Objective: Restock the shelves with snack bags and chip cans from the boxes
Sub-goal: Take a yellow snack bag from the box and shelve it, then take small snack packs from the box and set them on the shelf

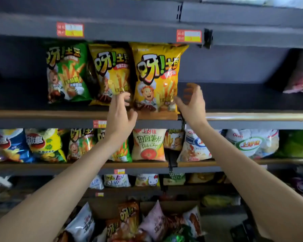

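Three snack bags stand upright on the wooden shelf (42,114): a green bag (66,72), a yellow bag (110,72), and an orange-yellow bag (156,75) at the right. My left hand (120,114) is raised at the gap between the two yellow bags, its loosely curled fingertips touching the lower edge of the middle one. My right hand (192,102) is spread beside the right edge of the orange-yellow bag, thumb near the bag, holding nothing.
The same shelf runs bare to the right up to a pink bag (299,74). The shelf below holds several chip bags (148,145). A cardboard box (129,222) with several mixed snack bags sits at the bottom.
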`<state>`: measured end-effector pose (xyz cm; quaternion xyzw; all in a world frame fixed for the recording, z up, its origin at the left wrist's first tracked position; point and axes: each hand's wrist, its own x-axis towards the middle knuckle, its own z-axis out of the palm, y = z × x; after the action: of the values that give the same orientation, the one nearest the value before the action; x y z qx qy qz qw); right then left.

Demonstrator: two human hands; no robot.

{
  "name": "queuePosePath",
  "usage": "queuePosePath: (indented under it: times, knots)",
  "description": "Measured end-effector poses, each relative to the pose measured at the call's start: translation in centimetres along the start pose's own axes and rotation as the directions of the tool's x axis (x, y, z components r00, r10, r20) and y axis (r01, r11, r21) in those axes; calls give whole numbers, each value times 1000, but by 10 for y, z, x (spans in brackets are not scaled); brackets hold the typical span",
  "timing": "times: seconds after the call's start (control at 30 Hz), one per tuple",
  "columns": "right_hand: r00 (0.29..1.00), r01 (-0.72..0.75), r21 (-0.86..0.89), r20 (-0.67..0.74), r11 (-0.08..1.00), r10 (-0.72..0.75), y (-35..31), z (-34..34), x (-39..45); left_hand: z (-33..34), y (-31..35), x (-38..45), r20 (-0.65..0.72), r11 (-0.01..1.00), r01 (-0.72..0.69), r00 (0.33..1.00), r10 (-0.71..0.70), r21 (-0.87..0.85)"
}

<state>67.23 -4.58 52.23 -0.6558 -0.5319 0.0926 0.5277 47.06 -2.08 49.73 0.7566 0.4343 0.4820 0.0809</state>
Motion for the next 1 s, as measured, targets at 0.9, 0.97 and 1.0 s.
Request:
queuePosePath:
  times: [0.9, 0.97, 1.0]
  knots:
    - [399, -289, -786, 420, 547, 815, 507, 128, -391, 247, -214, -462, 793, 850, 174, 305, -527, 497]
    - [373, -333, -775, 414, 537, 830, 541, 133, -400, 265, -221, -487, 810, 856, 174, 278, -516, 486]
    - [366, -336, -764, 432, 550, 824, 555, 135, -404, 273, -224, -499, 819, 863, 171, 271, -506, 476]
